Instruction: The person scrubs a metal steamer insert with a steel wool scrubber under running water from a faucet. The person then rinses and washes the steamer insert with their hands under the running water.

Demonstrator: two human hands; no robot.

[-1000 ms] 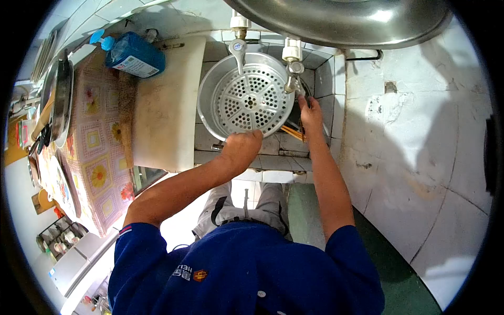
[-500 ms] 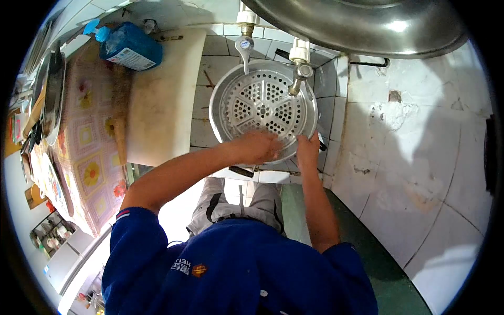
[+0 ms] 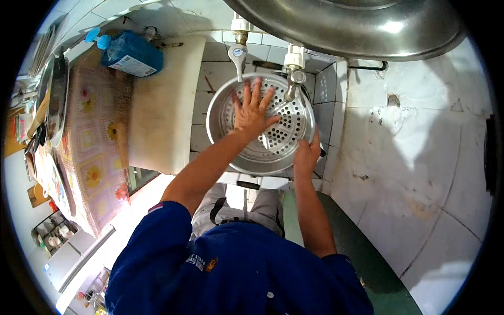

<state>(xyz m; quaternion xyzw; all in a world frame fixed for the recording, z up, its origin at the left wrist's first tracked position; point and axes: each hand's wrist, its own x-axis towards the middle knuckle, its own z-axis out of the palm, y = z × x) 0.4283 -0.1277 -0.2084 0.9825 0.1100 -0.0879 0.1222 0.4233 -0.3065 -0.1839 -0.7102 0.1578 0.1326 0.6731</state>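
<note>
A round metal steamer pan [image 3: 286, 128] with a perforated bottom sits in the tiled sink, beneath two taps. My left hand [image 3: 252, 114] lies spread over the holes, its fingers apart and pointing toward the back rim. At the pan's right rim, my right hand [image 3: 306, 156] has its fingers closed round the edge. Water shows on the bottom beside my left thumb. The right-hand tap [image 3: 295, 79] reaches over the pan, and the left tap [image 3: 238, 55] hangs just behind its back rim.
A pale board [image 3: 163, 105] lies left of the sink, with a blue pump bottle [image 3: 134, 54] at its back end. A large metal bowl [image 3: 362, 26] overhangs the back right. Farther left, pans [image 3: 55, 100] stand near a flowered cloth [image 3: 97, 142].
The pan has shifted toward me. My left hand has left the near rim and spread out inside the pan. My right hand has moved from beside the right tap to the right rim.
</note>
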